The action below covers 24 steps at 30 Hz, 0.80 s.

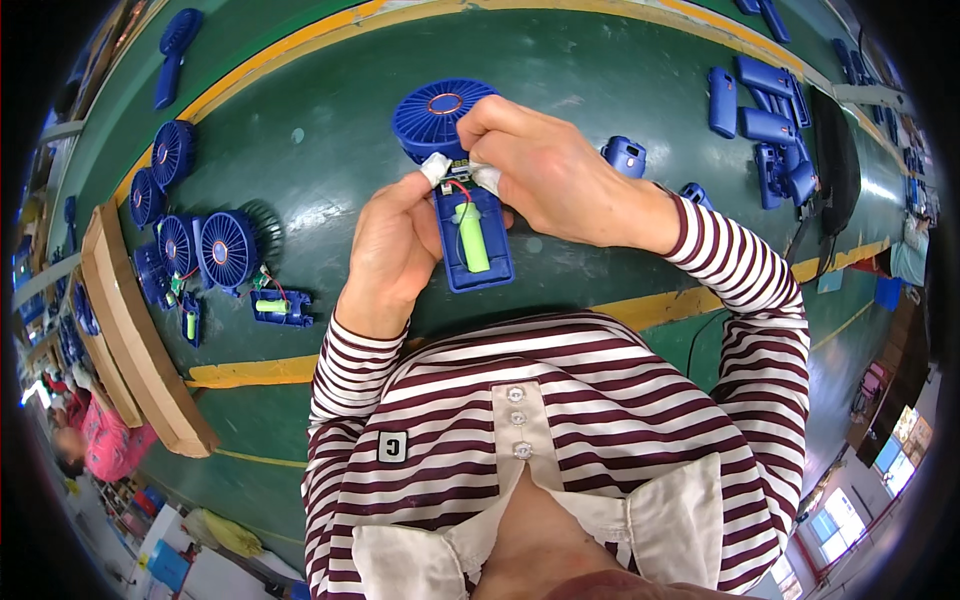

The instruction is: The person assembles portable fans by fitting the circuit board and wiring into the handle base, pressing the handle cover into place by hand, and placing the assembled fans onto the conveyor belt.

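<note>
A blue handheld fan (pixel 472 268) with its handle opened up is between my hands, over the green table. A light green battery (pixel 473 240) lies in the handle, with red wires running up to a small circuit board (pixel 459 170) near the fan head (pixel 443 106). My left hand (pixel 390 245) is closed on the left side of the handle, its white-wrapped thumb at the board. From the right, my right hand (pixel 545 170) bends over the fan's neck, its white-wrapped thumb pressed beside the board. Its other fingertips are partly hidden.
Several blue fans (pixel 228 248) stand at the left, some with wired batteries (pixel 272 306) exposed, beside a cardboard tray (pixel 140 335). Blue handle shells (pixel 768 125) are piled at the far right near a black object (pixel 838 165). A small blue part (pixel 626 156) lies nearer.
</note>
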### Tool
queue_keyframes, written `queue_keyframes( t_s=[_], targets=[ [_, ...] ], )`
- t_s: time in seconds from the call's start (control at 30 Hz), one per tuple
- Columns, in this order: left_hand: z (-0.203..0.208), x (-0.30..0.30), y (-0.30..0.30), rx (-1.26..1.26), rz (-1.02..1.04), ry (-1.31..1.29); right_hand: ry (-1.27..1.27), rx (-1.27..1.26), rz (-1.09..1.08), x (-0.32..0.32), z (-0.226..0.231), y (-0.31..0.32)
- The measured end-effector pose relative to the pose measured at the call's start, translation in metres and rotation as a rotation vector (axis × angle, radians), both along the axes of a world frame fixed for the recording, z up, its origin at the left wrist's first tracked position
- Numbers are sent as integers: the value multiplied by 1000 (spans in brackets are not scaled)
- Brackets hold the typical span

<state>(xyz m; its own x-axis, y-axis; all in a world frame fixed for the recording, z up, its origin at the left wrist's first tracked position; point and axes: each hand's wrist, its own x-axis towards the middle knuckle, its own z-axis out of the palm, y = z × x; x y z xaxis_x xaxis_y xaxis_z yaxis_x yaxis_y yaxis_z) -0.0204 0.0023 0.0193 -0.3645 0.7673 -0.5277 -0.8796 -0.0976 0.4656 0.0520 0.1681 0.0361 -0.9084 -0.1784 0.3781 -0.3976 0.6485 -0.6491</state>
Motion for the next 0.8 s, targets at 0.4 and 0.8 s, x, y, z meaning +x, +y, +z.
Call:
queue_keyframes(
  t_s=[0.4, 0.8],
  targets=[
    [1, 5, -2, -91, 42, 44, 82, 75, -51, 7, -5, -9],
    [-1, 7, -3, -176, 61, 77, 114, 287, -2, 9, -6, -14]
  ],
)
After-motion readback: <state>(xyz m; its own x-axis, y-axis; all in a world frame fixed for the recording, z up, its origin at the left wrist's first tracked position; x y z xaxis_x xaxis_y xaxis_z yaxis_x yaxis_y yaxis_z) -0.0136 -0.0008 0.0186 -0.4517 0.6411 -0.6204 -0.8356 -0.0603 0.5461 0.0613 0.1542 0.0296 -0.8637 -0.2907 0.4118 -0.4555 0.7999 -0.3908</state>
